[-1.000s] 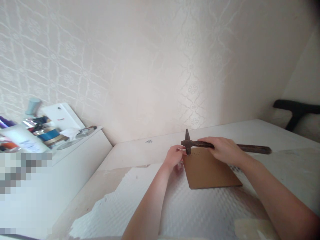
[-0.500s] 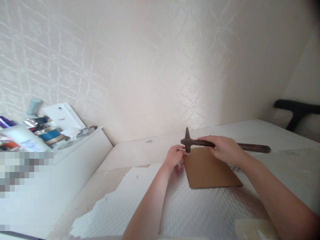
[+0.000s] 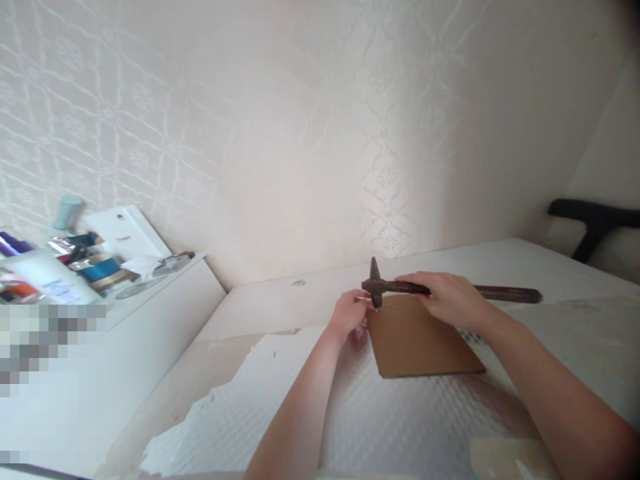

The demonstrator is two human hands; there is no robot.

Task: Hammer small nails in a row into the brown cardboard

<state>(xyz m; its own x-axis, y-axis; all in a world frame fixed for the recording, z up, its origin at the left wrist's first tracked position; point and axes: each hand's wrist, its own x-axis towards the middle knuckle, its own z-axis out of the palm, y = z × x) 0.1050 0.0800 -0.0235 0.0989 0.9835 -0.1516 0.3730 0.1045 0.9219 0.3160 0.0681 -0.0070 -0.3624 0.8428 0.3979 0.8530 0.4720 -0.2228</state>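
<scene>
My right hand (image 3: 447, 297) is wrapped round the dark handle of a hammer (image 3: 505, 293), close to its head. The hammer head (image 3: 375, 285) hovers over the far left corner of a brown cardboard sheet (image 3: 420, 340) that lies flat on bubble wrap (image 3: 310, 413). A row of small holes or nails runs along the sheet's far edge. My left hand (image 3: 349, 315) sits at that same corner with its fingers pinched together just under the hammer head; what they pinch is too small to make out.
The white table (image 3: 270, 297) meets a patterned wall. A lower white shelf (image 3: 165, 280) at left carries tape rolls, a tablet and several small items. A black chair arm (image 3: 590, 220) shows at far right.
The hammer head rose slightly off the cardboard corner and stays just above it. Both hands keep their places.
</scene>
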